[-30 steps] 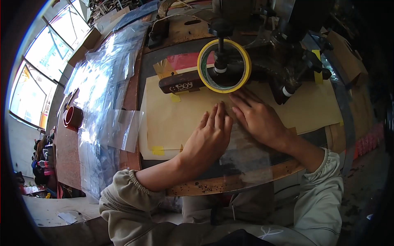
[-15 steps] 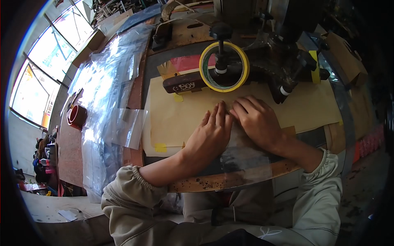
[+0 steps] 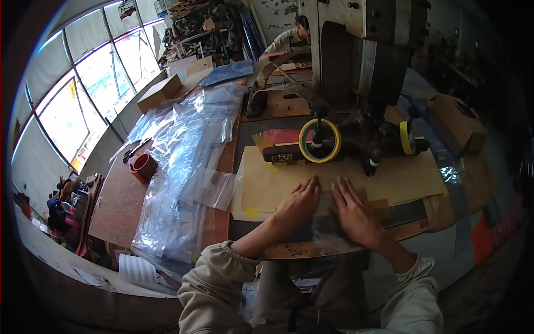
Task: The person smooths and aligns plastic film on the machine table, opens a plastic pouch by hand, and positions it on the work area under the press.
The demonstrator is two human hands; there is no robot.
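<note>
My left hand [image 3: 300,201] lies on the beige paper sheet [image 3: 261,186], its fingers close together and pointing forward. Beside it, my right hand [image 3: 356,216] is laid flat with fingers stretched out, touching a clear plastic piece [image 3: 329,229] that spans the gap between the hands and hangs toward the front edge. Neither hand visibly grips anything. Just beyond them a dark clamp bar [image 3: 281,154] rests across the paper, with a yellow tape roll [image 3: 337,146] around its knob. Another yellow tape roll [image 3: 408,138] is at the bar's right end.
Clear plastic bags [image 3: 183,167] cover the left board. A brown tape roll [image 3: 143,168] and scissors [image 3: 136,149] lie beside them. A machine column [image 3: 339,61] rises ahead. Cardboard boxes [image 3: 457,123] stand at right. Another person [image 3: 286,42] is at the back.
The view has tilted up and shows more of the room. My right hand's fingers, bent before, are now stretched out; my left hand's fingers have drawn closer together.
</note>
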